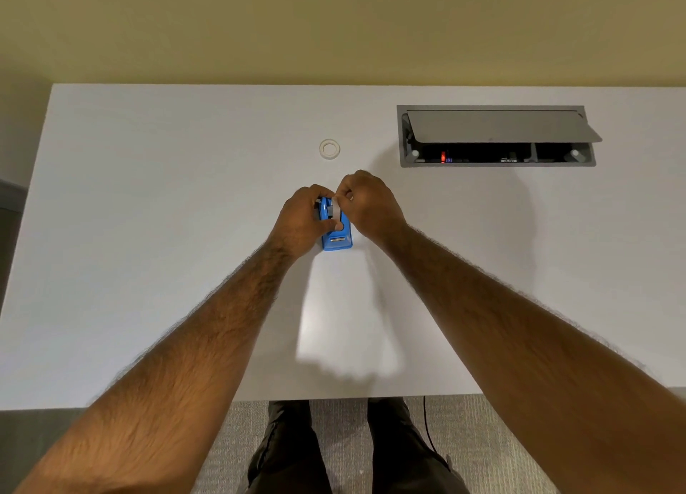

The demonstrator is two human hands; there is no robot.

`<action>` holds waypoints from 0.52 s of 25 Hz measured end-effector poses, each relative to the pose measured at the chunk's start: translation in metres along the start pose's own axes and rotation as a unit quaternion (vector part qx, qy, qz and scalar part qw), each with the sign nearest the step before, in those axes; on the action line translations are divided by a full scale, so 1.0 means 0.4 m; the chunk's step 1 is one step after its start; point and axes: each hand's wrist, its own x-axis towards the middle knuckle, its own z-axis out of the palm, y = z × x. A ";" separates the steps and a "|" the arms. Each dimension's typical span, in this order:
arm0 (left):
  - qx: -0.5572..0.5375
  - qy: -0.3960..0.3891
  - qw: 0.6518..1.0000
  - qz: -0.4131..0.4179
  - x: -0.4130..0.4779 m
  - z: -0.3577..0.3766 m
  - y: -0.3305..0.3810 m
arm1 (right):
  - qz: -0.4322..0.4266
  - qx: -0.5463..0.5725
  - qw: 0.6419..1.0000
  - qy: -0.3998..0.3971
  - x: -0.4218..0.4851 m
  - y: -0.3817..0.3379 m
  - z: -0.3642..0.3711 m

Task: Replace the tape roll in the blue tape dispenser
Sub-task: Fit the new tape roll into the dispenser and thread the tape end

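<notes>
The blue tape dispenser stands on the white table, its cutter end toward me. My left hand grips its left side and back. My right hand pinches a tape roll that sits on edge in the dispenser's top slot; my fingers hide much of the roll. A second roll, a small white ring, lies flat on the table farther back, apart from both hands.
A grey cable box is set into the table at the back right, its lid propped open over sockets. The table's near edge runs just above my legs. A yellow wall stands behind the table.
</notes>
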 end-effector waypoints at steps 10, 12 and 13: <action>-0.014 -0.008 1.000 0.003 -0.007 -0.002 0.016 | -0.002 -0.025 1.000 -0.008 0.007 0.010 -0.001; -0.009 -0.007 1.000 -0.001 -0.005 -0.001 0.016 | -0.007 -0.032 0.999 -0.013 0.017 0.008 -0.003; -0.008 -0.007 1.000 -0.003 -0.004 0.000 0.016 | -0.009 -0.034 0.999 -0.018 0.021 0.007 -0.003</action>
